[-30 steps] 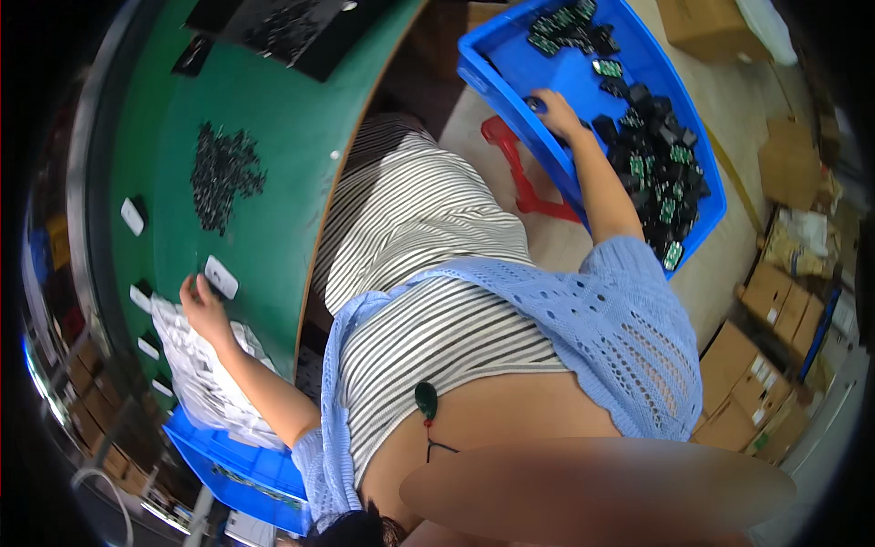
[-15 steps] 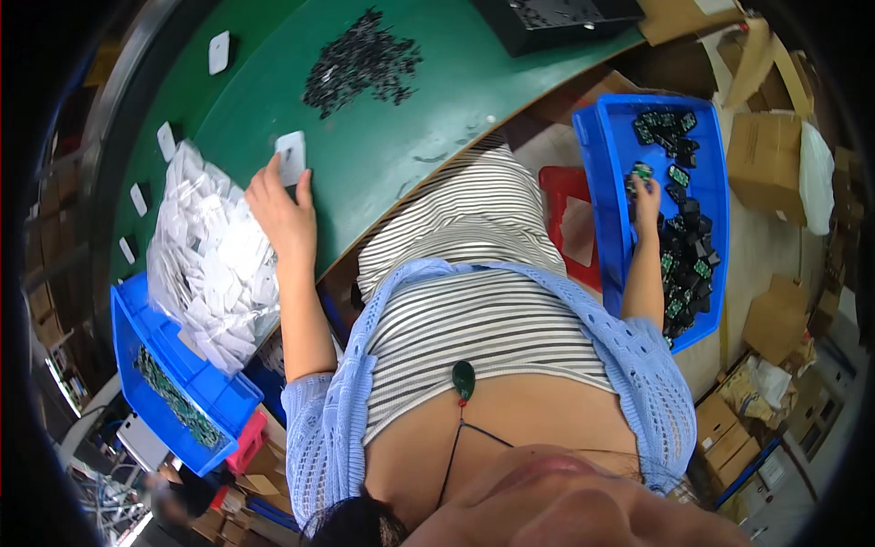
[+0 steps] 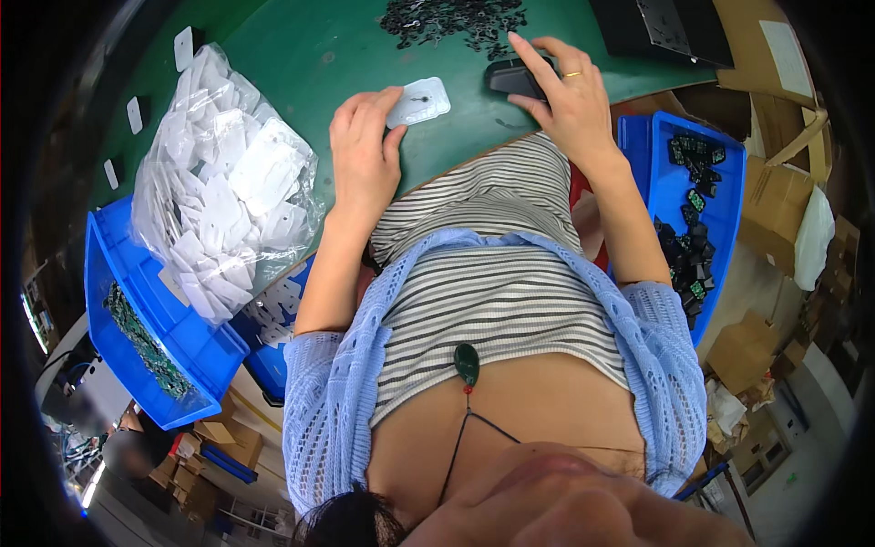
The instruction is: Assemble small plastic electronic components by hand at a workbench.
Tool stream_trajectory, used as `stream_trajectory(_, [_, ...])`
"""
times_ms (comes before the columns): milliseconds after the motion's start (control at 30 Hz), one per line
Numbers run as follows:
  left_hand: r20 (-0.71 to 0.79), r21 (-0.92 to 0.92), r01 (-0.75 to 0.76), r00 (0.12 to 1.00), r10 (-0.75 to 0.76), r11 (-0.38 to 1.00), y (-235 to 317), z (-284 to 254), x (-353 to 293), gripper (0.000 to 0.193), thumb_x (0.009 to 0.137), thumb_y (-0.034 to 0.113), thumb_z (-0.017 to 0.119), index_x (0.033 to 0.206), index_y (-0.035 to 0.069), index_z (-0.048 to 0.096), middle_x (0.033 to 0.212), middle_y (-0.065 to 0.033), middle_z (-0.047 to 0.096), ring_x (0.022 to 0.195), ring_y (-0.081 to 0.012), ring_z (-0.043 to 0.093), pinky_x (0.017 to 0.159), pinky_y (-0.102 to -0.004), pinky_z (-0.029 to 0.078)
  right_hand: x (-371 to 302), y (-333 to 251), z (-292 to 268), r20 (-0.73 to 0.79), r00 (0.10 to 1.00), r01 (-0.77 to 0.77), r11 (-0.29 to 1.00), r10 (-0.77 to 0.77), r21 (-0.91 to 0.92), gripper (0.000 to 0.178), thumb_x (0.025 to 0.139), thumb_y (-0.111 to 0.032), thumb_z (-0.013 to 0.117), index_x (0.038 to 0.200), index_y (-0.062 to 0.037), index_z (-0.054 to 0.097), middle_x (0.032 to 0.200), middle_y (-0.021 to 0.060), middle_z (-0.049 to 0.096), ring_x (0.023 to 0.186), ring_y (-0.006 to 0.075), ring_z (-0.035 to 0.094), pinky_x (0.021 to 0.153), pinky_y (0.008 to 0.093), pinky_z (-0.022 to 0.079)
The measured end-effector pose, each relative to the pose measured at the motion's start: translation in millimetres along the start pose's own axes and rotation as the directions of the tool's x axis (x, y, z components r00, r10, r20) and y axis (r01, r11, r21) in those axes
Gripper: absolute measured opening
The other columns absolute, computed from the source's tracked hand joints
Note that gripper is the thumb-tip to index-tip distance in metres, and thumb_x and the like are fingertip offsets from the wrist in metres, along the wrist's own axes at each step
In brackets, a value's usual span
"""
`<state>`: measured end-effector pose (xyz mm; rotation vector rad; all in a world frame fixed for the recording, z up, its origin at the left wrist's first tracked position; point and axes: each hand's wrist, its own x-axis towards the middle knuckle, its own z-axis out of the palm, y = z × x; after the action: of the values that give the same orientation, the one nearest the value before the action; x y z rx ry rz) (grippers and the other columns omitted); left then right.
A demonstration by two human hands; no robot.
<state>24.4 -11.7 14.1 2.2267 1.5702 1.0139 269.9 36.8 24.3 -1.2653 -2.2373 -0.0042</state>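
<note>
My left hand (image 3: 366, 146) grips the left edge of a white plastic cover (image 3: 433, 91) between thumb and fingers, low over the green table. A small dark part (image 3: 421, 99) lies on the cover's face. To the right, my right hand (image 3: 572, 102) is closed on a black plastic casing (image 3: 507, 77), thumb at its near side and fingers over its right end. The casing's underside is hidden. Just beyond it lies a heap of small black loop-shaped parts (image 3: 437, 20).
A clear bag of white covers (image 3: 214, 182) stands at the left, above a blue bin (image 3: 205, 351) holding green circuit boards. Another blue bin (image 3: 725, 214) at the right holds black casings with boards. Several white pieces stand along the far left; a black box (image 3: 661, 32) sits at the back right.
My right hand has come from the right blue bin to the table, now with a black casing. My left hand still has the white cover, which is turned more sideways. The head view has shifted.
</note>
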Motion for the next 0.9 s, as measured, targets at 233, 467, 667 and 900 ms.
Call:
stream_trajectory(233, [0.039,-0.01,0.012,0.999,-0.012,1.0,-0.1,1.5,-1.5,0.043,0.07,-0.003,0.064,0.112,0.007,0.056,0.11,-0.007,0.058,0.104,-0.0283,0.05,0.09,-0.037,0.039,-13.6,-9.5,-21.4,0.242,0.968,-0.106,0.977,0.059,0.185,0.043,0.074,-0.018,0.066,0.117,-0.0142,0.058,0.108,0.0081,0.056,0.096,0.0253,0.053,0.08,0.0349,0.046])
stream_trajectory(467, [-0.02,-0.185,0.014,1.0,-0.018,0.983,4.8,6.7,6.0,0.042,0.072,-0.002,0.063,0.113,0.005,0.054,0.112,-0.01,0.057,0.107,-0.0278,0.05,0.093,-0.036,0.038,6.4,-31.0,-5.8,0.025,1.0,-0.011,0.926,0.002,0.378,0.038,0.07,-0.014,0.07,0.108,-0.0098,0.062,0.098,0.0056,0.06,0.088,0.0241,0.055,0.074,0.0326,0.048])
stream_trajectory(667, [-0.052,-0.28,0.07,0.995,-0.088,0.957,2.5,0.3,2.8,0.039,0.076,-0.003,0.057,0.113,0.004,0.053,0.116,-0.0118,0.056,0.107,-0.0305,0.05,0.092,-0.0394,0.04,19.4,-46.9,10.7,0.074,0.981,0.148,0.934,-0.181,0.325,0.04,0.07,-0.018,0.069,0.108,-0.0116,0.06,0.097,0.0026,0.057,0.086,0.0215,0.054,0.071,0.0317,0.048])
stream_trajectory(900, [0.049,-0.285,0.061,0.998,-0.049,0.956,-2.3,-1.2,-3.2,0.032,0.082,-0.005,0.049,0.112,0.005,0.057,0.118,-0.0102,0.057,0.112,-0.0276,0.051,0.098,-0.0371,0.037,15.3,-52.5,19.1,0.183,0.968,0.124,0.963,-0.17,0.239,0.039,0.071,-0.018,0.068,0.109,-0.0139,0.06,0.099,0.0021,0.057,0.088,0.0198,0.054,0.071,0.0312,0.049])
